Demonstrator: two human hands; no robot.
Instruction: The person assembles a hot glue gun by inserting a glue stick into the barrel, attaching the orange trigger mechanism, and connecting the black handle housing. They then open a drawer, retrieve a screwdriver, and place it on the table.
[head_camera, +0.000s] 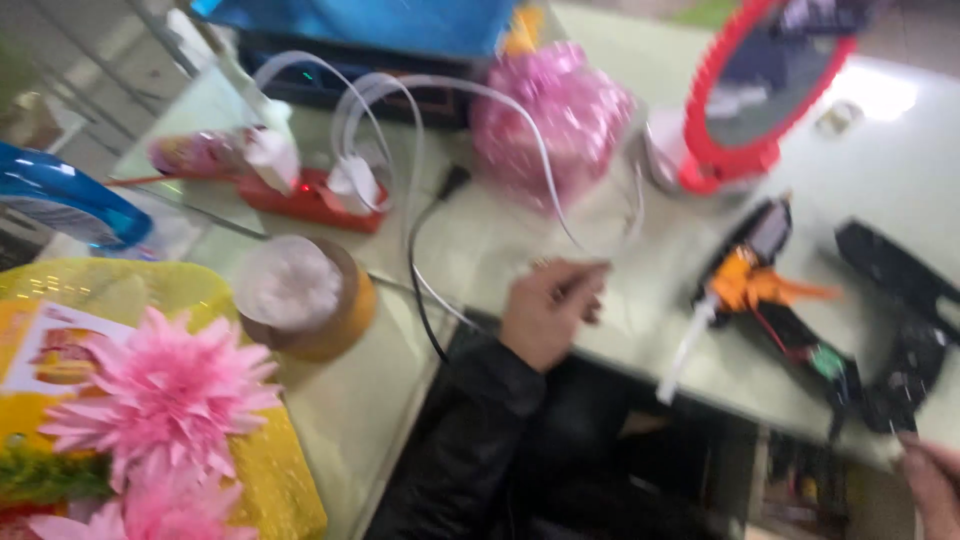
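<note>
Resting on the pale table (420, 400), the left hand (548, 312) was seen with its fingers curled together around a clear wrapping (600, 225), pinched just below a pink ribbon bow (550, 115). White cables (400, 100) looped behind it toward a red power strip (310, 200). The right hand (935, 485) was caught only at the frame's lower corner, near a black glue gun (760, 290); its grip could not be told. Pink flowers (165, 390) lay well apart.

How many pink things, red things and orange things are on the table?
Pink: 3, the paper flower, the shiny bow and a blurry pink bundle.
Red: 2, the round mirror and the power strip.
Orange: 1, the glue gun trigger part.
Total: 6
</note>
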